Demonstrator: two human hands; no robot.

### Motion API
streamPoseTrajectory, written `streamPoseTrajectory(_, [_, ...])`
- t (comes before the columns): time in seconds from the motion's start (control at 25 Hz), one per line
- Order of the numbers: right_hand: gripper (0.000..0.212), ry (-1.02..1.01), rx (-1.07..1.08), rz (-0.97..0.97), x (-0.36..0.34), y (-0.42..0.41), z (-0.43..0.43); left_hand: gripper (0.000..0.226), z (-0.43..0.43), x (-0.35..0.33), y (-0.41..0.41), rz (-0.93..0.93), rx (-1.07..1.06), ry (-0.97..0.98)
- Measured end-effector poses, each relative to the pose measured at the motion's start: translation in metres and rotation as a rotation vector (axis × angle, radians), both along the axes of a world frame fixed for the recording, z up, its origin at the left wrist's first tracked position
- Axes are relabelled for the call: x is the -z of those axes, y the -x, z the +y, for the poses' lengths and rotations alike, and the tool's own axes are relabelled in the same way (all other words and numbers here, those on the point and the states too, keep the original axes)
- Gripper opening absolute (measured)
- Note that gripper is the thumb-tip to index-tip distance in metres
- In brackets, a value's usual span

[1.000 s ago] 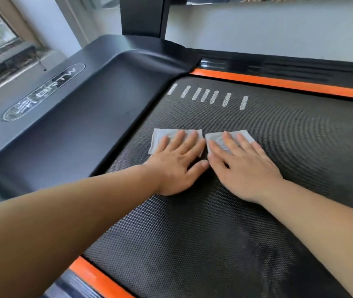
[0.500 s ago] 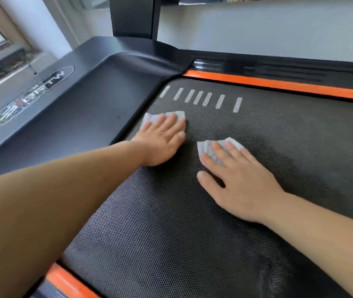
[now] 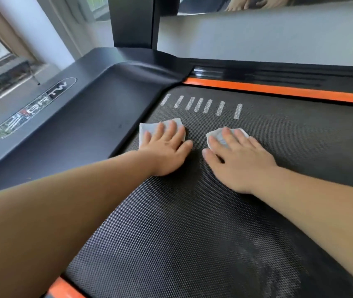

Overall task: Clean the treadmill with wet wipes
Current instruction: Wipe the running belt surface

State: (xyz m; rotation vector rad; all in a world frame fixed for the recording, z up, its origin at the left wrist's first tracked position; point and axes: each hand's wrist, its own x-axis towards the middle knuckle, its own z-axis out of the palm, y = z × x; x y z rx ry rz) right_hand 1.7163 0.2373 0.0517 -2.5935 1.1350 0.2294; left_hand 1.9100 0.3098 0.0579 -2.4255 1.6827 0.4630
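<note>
Pressing flat-fingered, left grip (image 3: 164,152) pins left wipe (image 3: 148,129) beside belt (image 3: 192,233) edge, right grip (image 3: 241,162) right wipe (image 3: 215,136) inboard.

Since a second ago the left hand (image 3: 167,153) and right hand (image 3: 240,162), then touching side by side, have pushed their wet wipes up the treadmill belt (image 3: 192,233) toward the white stripes (image 3: 201,105) and drawn apart, and the right wipe (image 3: 216,136) has bunched up.

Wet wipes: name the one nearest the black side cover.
The white wet wipe under the left hand; the wipe under the right hand lies farther right.
</note>
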Motion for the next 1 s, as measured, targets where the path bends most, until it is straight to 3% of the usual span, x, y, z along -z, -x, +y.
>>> streamPoseTrajectory(0.16, [0.090,0.129,-0.177,-0.079,0.009,0.005,0.020,0.057,0.005,-0.006,-0.004,0.035,0.318,0.047])
streamPoseTrajectory(0.24, [0.080,0.095,-0.186,-0.067,0.007,0.008,-0.001,0.055,-0.009,-0.008,-0.032,-0.022,0.230,0.041])
streamPoseTrajectory(0.36, [0.070,0.047,0.001,0.020,-0.001,0.001,-0.043,0.056,-0.030,0.005,-0.045,-0.096,0.082,0.053])
streamPoseTrajectory(0.48, [0.083,0.104,-0.012,0.089,-0.005,-0.006,-0.044,0.058,-0.031,0.015,-0.043,-0.100,0.090,0.056])
streamPoseTrajectory(0.68, [0.096,0.313,-0.117,0.040,-0.011,-0.008,-0.034,0.060,-0.034,0.012,-0.042,-0.084,0.061,0.051])
streamPoseTrajectory(0.84, [0.100,0.308,-0.140,-0.018,-0.006,-0.010,-0.028,0.063,-0.022,0.008,-0.025,-0.039,0.074,0.048])
streamPoseTrajectory(1.0, [0.090,0.214,-0.110,-0.112,-0.004,-0.002,-0.027,0.063,-0.014,0.011,-0.016,-0.040,0.096,0.047])
